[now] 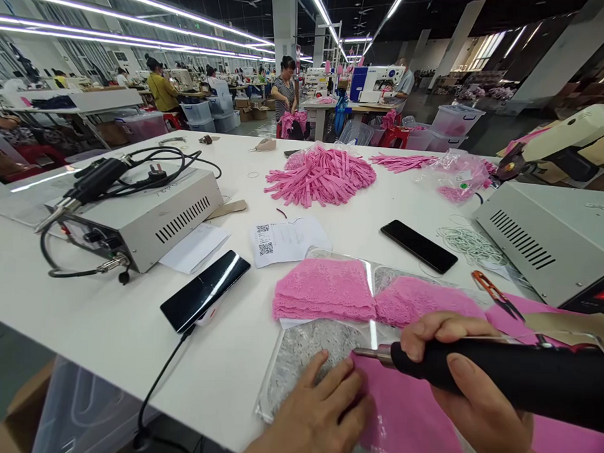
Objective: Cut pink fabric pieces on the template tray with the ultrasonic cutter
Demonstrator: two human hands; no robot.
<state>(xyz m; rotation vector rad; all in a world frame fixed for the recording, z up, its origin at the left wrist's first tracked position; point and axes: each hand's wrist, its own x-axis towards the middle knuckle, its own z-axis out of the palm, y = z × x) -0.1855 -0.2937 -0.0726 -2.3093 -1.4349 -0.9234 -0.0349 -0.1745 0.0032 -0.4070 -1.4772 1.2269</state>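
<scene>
- Head view: the pink fabric piece (409, 405) lies on a grey patterned board (296, 360) atop the worktop (226, 363); the other places below are given from this piece.
- At its left edge, the left hand (324, 414) lies palm down, fingers spread, gripping nothing. Light or uneven pressure could let the slippery-looking cloth creep or pucker.
- Above its right side, the right hand (475, 381) is wrapped around a black-handled tool (516, 376). The two hands are apart.
- The metal tip (369, 353) is at the piece's upper left corner, just beside the left fingertips. A slip could poke a finger or, if the tip is hot, burn it; whether it is hot cannot be told.
- Too much pressure or dwell could mark or pierce the cloth there.
- Just beyond the piece, the lace stack (324, 294) and the looser lace pile (429, 302) sit near the tool; a sweeping wrist could drag or snag them.
- Beyond its right side, the orange-handled snips (496, 295) lie near the right hand, so a careless elbow or reach could knock them.
- Well to its left, the phone cable (163, 374) hangs over the worktop's edge; a tug could pull the cabled phone (206, 290) off.
</scene>
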